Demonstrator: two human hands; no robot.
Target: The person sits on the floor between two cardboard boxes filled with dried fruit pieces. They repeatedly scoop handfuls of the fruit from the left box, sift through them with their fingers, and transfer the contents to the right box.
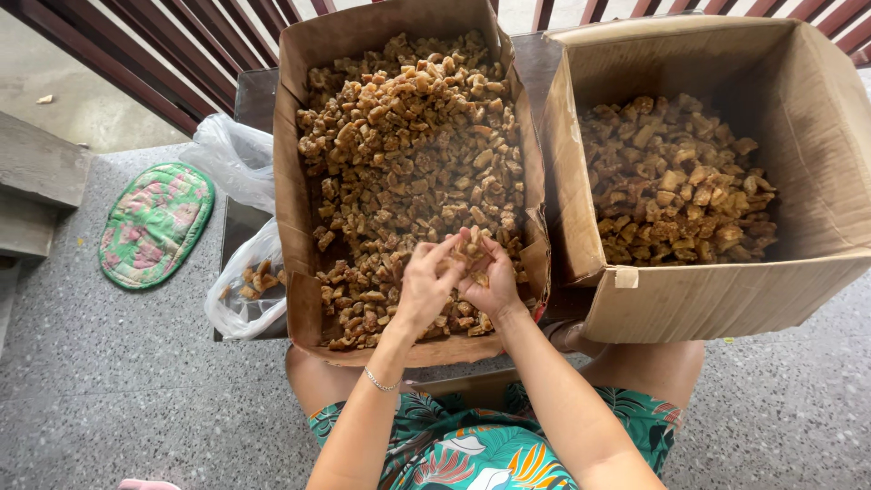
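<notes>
Golden-brown, knobbly fried pieces [472,256] cupped between left hand [425,283] and right hand [493,277], fingers closed together, above heaped cardboard box [292,195]; second box [699,295] just beside, speckled floor [118,381] open around.

A speckled grey floor [136,390] bears a green floral mat [156,224] and a low dark table [249,100].

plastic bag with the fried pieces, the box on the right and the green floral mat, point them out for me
plastic bag [243,295], head view, on the clear film over the pieces inside
right cardboard box [717,304], head view, on its bare front wall
green floral mat [156,224], head view, on the middle of its patterned top
</notes>
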